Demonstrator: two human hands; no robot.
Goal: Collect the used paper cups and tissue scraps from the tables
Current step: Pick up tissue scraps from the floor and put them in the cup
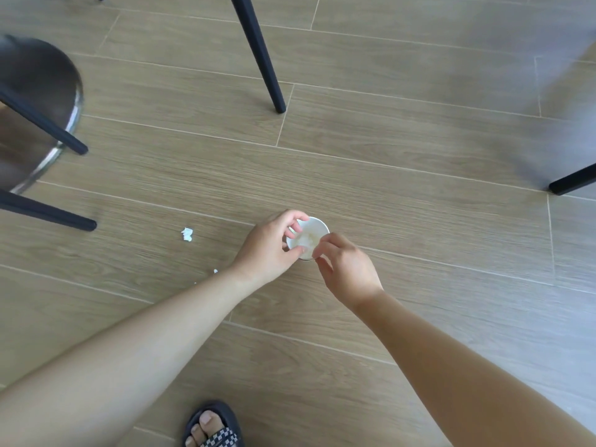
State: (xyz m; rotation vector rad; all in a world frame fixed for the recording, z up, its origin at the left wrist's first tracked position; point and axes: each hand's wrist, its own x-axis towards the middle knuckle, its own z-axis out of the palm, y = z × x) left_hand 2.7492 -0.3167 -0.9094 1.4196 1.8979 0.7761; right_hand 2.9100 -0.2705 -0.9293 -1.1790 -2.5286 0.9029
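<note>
Head view looks down on a wood floor. At far left a round metal thing is blurred; stool or bin, I cannot tell. One scrap of tissue lies on the floor, with a smaller bit to its right. The left hand grips the cup by its side, fingers curled round it; whether it stands on the floor or hangs just above is unclear. White wadding shows inside. The right hand pinches at the rim; scrap or bare rim between the fingertips, I cannot tell. The step looks like stuffing scraps into the cup; next calls for reaching left to the loose scrap. The right edge is smeared, and no tabletop shows.
</note>
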